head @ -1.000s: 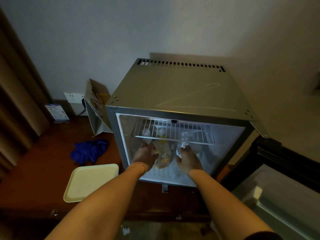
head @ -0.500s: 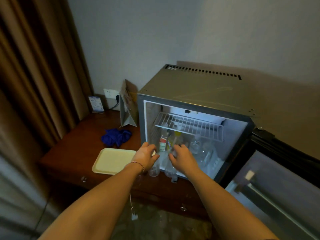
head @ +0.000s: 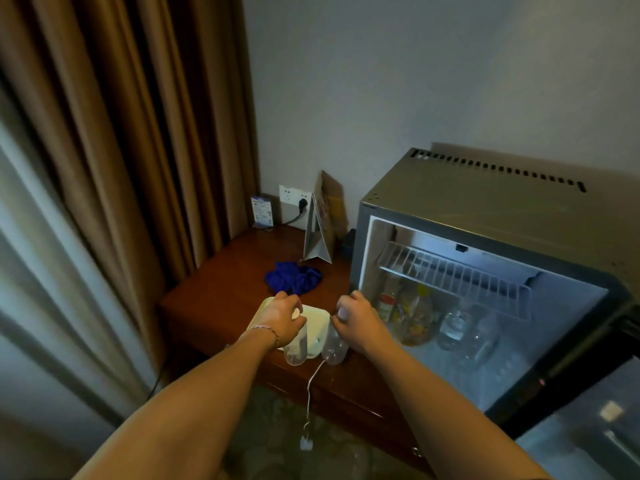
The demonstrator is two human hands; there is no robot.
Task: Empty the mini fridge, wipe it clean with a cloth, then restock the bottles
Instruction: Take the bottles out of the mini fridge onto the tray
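Emptying stage of the task. The left hand (head: 282, 318) grasps one clear bottle (head: 295, 348) by its neck, fingers clenched around the cap end; the right hand (head: 360, 322) grasps a second clear bottle (head: 334, 346) the same way. Both bottles hang upright over the near edge of the pale tray (head: 317, 323) on the wooden worktop (head: 221, 299), left of the open mini fridge (head: 485, 209). Whether their bases already touch the tray cannot be told, as the view is blurred here. More bottles (head: 415, 317) stand on the fridge floor beneath the wire shelf (head: 453, 275), so the emptying appears well short of done. The blue cloth (head: 294, 277) lies on the worktop behind the tray, untouched. The next move calls for setting both bottles down upright on the tray, opening the fingers, and reaching back into the fridge.
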